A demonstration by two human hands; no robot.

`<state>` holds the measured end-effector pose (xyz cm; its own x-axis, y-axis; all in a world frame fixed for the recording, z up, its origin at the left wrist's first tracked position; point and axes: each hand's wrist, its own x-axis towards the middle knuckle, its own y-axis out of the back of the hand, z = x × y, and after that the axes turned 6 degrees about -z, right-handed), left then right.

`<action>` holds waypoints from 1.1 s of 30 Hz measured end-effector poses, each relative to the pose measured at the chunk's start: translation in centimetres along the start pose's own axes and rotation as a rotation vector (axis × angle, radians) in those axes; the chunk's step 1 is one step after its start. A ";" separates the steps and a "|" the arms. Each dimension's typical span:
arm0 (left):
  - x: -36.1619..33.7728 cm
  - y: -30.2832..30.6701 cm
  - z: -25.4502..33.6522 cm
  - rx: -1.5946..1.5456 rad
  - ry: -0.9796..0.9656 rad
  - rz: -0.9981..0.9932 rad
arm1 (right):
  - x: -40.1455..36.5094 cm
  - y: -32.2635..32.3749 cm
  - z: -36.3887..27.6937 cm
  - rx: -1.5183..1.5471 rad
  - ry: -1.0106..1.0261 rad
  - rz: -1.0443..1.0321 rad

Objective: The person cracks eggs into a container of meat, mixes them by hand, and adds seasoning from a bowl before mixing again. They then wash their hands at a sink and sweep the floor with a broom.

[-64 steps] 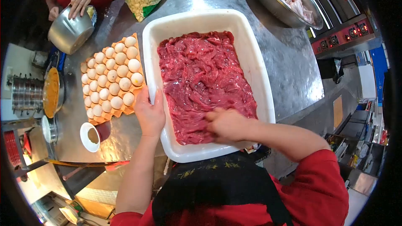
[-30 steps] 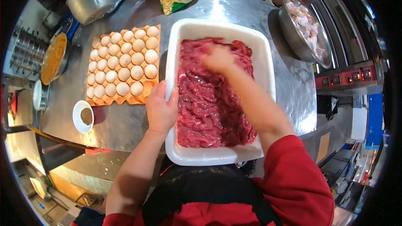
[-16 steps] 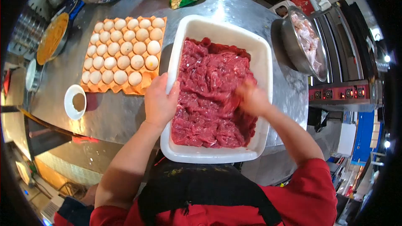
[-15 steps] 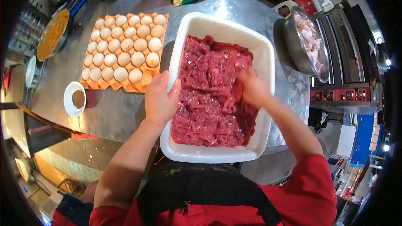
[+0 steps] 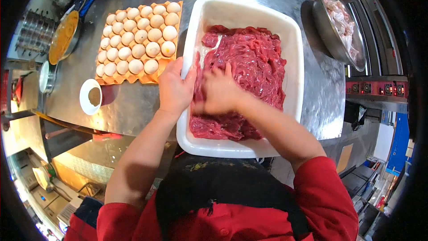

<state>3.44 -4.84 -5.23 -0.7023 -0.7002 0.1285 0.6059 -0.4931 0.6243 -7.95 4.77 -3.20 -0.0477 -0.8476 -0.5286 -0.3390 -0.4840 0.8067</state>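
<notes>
The right hand (image 5: 218,96) has crossed to the left side of the sliced meat (image 5: 256,62), so that side now seems to be the part being worked. Its grip (blurred by motion) may or may not pinch meat; I cannot tell. The left hand (image 5: 174,90) pinches 1 rim of the white tub (image 5: 295,67), which holds the meat on the table (image 5: 133,118).

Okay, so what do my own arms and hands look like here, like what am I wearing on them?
Short red sleeves cover your upper arms and end near the elbows; your forearms are bare. Both your left hand and right hand are bare, with no gloves. The right one is blurred.
</notes>
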 end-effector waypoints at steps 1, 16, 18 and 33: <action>0.1 0.1 0.1 -0.003 0.000 -0.023 | -1.9 -0.5 -1.3 -0.071 0.052 -0.020; 0.0 0.2 0.3 -0.069 -0.030 0.016 | -9.1 -0.9 12.3 0.400 -0.428 0.657; -0.1 0.1 0.5 -0.119 0.001 0.008 | -11.8 -2.7 10.8 1.187 -0.393 0.402; 0.0 0.2 0.5 -0.067 -0.012 0.004 | -0.6 1.4 4.1 2.427 0.067 0.342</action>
<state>3.43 -4.68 -4.72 -0.7040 -0.6961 0.1408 0.6321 -0.5237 0.5712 -12.29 5.46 -2.85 -0.3057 -0.8338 -0.4598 -0.3349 0.5462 -0.7678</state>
